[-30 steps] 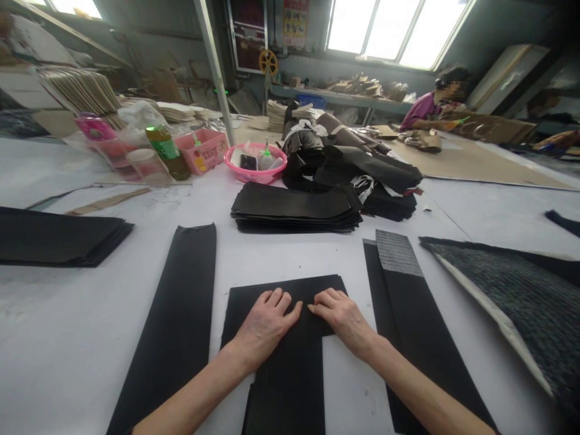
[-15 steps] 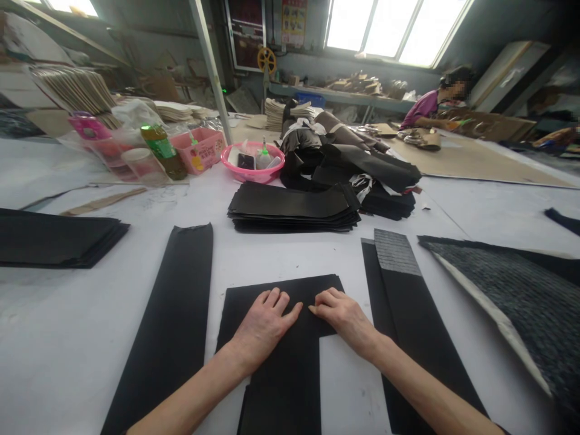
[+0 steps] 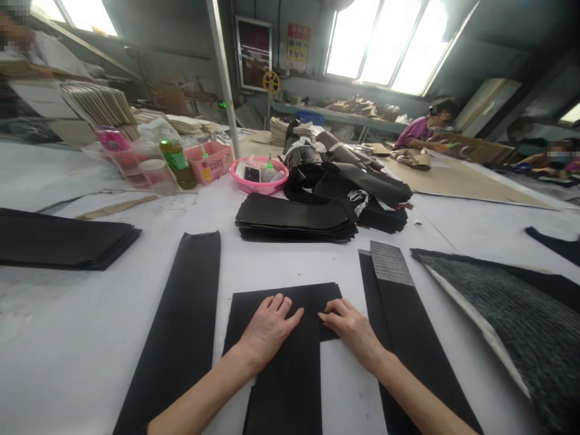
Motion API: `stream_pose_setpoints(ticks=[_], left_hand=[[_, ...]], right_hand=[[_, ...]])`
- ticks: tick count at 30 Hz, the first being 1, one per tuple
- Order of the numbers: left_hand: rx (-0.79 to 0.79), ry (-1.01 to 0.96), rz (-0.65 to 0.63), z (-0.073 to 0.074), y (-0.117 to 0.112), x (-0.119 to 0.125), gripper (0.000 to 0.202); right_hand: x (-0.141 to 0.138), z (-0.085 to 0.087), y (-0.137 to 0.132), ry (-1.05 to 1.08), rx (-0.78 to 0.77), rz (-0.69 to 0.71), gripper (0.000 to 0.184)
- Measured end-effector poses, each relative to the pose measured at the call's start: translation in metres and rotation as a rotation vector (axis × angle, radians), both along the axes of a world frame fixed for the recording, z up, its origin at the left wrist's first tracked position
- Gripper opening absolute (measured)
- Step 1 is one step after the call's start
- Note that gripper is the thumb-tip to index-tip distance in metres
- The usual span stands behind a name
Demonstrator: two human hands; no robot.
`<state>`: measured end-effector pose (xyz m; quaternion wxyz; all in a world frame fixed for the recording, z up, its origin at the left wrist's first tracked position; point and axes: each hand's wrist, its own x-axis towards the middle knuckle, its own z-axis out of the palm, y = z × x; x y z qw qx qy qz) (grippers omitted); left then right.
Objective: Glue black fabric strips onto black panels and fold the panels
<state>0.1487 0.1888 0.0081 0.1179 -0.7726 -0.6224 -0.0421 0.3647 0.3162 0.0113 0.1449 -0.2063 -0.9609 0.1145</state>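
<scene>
A black fabric piece [image 3: 281, 374] lies flat on the white table [image 3: 67, 326] right in front of me. My left hand [image 3: 267, 329] rests on it palm down with fingers stretched out. My right hand [image 3: 351, 326] presses on its right part, fingers flat and close to the left hand's fingertips. Neither hand holds anything. A long black strip [image 3: 179, 326] lies to the left of the piece. Another long strip with a grey woven end [image 3: 392, 266] lies to the right.
A stack of black pieces [image 3: 294, 219] sits ahead, with a heap of dark fabric [image 3: 348, 175] behind it. A pink bowl [image 3: 258, 175], pink basket [image 3: 208, 160] and bottle [image 3: 177, 163] stand far left. Another black stack [image 3: 63, 238] lies left, a grey textured sheet [image 3: 512, 308] right. A person [image 3: 421, 127] works behind.
The view has tilted up slightly. My right hand has slid a little to the right along the fabric, and my left hand stays in place.
</scene>
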Motion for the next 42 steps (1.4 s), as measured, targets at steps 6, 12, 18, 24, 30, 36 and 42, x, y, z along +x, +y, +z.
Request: stream_pose_setpoints(ticks=[6,12,18,24,30,36,42], left_hand=[[0.015,-0.023,-0.023,0.001,0.0,-0.002,0.047],[0.042,-0.177,-0.082,-0.002,0.0,-0.014,0.027],[0.022,-0.217,-0.228,-0.001,-0.001,-0.042,0.022],[0.026,-0.23,-0.31,0.0,0.001,-0.054,0.022],[0.056,-0.203,-0.327,-0.003,0.0,-0.054,0.024],[0.059,-0.141,-0.312,-0.008,-0.003,-0.052,0.026],[0.097,-0.068,-0.263,-0.008,-0.004,-0.051,0.025]], right_hand=[[-0.015,0.018,-0.011,0.072,-0.031,-0.11,0.013],[-0.049,-0.002,-0.025,0.045,-0.001,-0.004,0.019],[-0.049,-0.004,-0.021,-0.013,0.082,0.043,0.033],[-0.047,0.0,-0.023,-0.036,0.11,0.063,0.042],[-0.049,0.003,-0.022,-0.076,0.128,0.093,0.046],[-0.05,0.004,-0.023,-0.13,0.142,0.102,0.049],[-0.052,0.004,-0.025,-0.143,0.167,0.112,0.046]])
